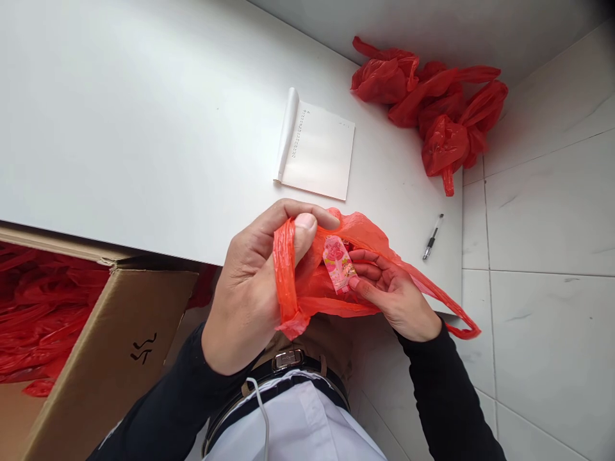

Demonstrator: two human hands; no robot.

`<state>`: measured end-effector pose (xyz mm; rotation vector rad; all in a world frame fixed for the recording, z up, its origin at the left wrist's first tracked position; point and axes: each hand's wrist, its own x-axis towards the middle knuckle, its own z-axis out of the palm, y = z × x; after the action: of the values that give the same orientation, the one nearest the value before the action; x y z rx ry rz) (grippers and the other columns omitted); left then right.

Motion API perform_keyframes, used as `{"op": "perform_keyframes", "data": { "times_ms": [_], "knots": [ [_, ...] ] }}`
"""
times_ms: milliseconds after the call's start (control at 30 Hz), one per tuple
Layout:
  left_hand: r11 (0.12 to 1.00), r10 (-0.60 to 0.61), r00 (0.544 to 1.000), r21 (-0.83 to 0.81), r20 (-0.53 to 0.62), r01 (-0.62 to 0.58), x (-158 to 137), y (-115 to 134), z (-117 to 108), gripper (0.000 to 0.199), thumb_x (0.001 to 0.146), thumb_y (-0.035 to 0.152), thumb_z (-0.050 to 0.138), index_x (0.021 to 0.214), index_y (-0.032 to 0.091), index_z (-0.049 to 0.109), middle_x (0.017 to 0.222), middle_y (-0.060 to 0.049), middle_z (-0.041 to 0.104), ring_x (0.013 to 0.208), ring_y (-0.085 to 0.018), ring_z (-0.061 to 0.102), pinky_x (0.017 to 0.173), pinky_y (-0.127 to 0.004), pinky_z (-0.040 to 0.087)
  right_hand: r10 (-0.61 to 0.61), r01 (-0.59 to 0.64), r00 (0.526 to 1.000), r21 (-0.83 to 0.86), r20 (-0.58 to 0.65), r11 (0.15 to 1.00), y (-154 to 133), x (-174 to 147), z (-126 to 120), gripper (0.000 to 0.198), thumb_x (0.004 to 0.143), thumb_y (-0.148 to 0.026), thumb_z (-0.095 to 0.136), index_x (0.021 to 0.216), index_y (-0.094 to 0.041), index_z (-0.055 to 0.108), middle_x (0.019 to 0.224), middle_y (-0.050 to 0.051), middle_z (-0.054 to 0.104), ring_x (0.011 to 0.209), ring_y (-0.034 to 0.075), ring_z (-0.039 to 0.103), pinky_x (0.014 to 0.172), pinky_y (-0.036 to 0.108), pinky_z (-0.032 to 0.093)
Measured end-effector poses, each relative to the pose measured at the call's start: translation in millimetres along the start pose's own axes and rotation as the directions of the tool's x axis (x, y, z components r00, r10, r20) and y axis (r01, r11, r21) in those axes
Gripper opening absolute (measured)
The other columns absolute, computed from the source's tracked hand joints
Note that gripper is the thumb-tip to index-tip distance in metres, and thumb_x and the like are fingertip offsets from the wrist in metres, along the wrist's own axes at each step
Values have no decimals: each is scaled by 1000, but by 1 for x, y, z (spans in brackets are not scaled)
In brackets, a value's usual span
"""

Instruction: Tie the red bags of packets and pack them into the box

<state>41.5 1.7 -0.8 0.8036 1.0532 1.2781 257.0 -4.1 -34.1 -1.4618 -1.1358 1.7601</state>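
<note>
A red plastic bag (353,307) hangs between my hands in front of my waist, its mouth facing up toward me. My left hand (257,262) is closed on the bag, one handle looped over the thumb and the index finger along the rim. Inside the bag's mouth, my right hand (387,291) pinches a small pink printed packet (337,262) between thumb and fingers. The bag's other handle stretches past my right wrist. Darker contents behind the packet are mostly hidden.
A notepad (319,150) lies on the white table (144,128), with a pen (433,237) near the right edge. Several tied red bags (444,147) sit in the far right corner by the tiled wall. At lower left, a cardboard box (110,352) holds many red bags (43,307).
</note>
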Motion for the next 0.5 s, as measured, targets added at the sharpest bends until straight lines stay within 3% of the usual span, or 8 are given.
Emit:
{"op": "perform_keyframes", "data": {
  "times_ms": [233,333,400,500],
  "knots": [
    [999,5,1000,-34,21,-4,-1,1,0,20,90,37,63,86,19,70,57,2,47,44,-8,41,41,-20,33,-2,3,1000,-53,11,999,1,2,0,40,88,-35,74,122,-21,59,121,10,68,109,23,66,97,39,54],
    [999,12,1000,-39,23,-11,-1,1,1,19,91,35,62,87,19,71,57,2,47,45,-8,40,42,-19,33,-85,85,996,-244,11,966,0,-2,0,44,93,-36,67,134,-24,55,139,9,58,129,25,54,110,44,46],
    [999,10,1000,-45,23,-9,-1,1,1,19,91,34,61,86,18,71,58,2,47,46,-7,40,42,-18,34,-169,126,984,-473,-49,872,-6,-11,1,46,96,-36,62,140,-27,52,145,6,52,137,25,46,115,46,40],
    [998,8,1000,-67,28,-6,-1,1,3,19,91,34,61,86,18,71,58,2,48,46,-7,41,44,-17,36,-290,101,947,-728,-138,678,-21,-37,4,43,98,-35,58,141,-31,53,143,3,55,135,27,48,110,48,46]
  ]
}}
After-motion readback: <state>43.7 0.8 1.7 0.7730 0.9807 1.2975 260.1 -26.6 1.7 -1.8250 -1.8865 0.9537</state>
